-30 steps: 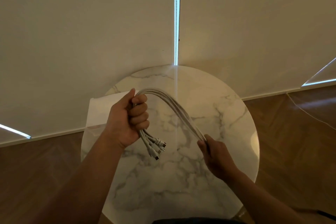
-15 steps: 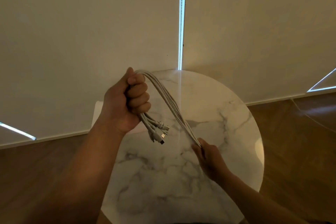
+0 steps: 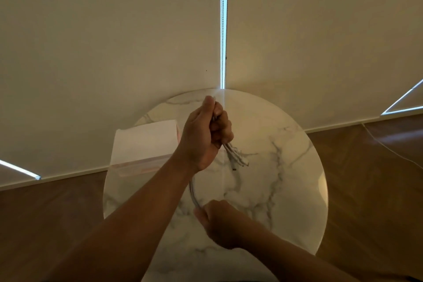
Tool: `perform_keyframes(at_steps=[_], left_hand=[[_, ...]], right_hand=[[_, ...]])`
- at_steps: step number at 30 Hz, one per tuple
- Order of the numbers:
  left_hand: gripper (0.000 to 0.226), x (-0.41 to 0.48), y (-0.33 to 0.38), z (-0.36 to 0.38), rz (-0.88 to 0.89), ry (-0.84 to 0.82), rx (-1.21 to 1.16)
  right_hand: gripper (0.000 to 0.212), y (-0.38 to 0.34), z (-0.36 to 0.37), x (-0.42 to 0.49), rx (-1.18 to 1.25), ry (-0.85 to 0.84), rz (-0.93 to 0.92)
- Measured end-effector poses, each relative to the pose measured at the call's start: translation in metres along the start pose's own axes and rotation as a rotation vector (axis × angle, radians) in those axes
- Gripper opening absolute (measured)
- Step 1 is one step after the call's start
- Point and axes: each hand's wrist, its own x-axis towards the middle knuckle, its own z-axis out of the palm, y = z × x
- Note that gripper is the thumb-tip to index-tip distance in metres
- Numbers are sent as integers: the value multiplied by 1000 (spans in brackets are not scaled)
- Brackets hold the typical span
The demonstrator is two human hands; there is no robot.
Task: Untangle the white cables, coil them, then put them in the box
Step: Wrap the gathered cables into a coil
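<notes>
My left hand (image 3: 206, 130) is raised over the round marble table (image 3: 286, 178) and grips a bundle of white cables (image 3: 234, 154). Their plug ends stick out below my fist. The bundle loops down behind my left wrist, showing as a curved strand, and runs into my right hand (image 3: 219, 222), which grips it near the table's front. A pale box (image 3: 142, 142) lies on the table's left side, partly hidden by my left forearm.
Closed beige blinds hang right behind the table, with a bead chain in the bright gap between them. Wooden floor lies on both sides. A thin white cord (image 3: 389, 146) trails on the floor at the right.
My left hand moved right and turned over the table's middle. My right hand swung down and left with the bundle, bending the cables into a loop under my left wrist.
</notes>
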Motion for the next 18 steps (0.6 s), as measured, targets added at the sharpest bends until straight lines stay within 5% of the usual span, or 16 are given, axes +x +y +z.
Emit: perform_keyframes(at_steps=[9, 18], left_hand=[[38, -1, -14, -54, 62, -10, 268], [37, -11, -22, -61, 38, -76, 585]], right_hand=[[49, -14, -68, -54, -203, -95, -71], [50, -33, -116, -61, -262, 41, -253]])
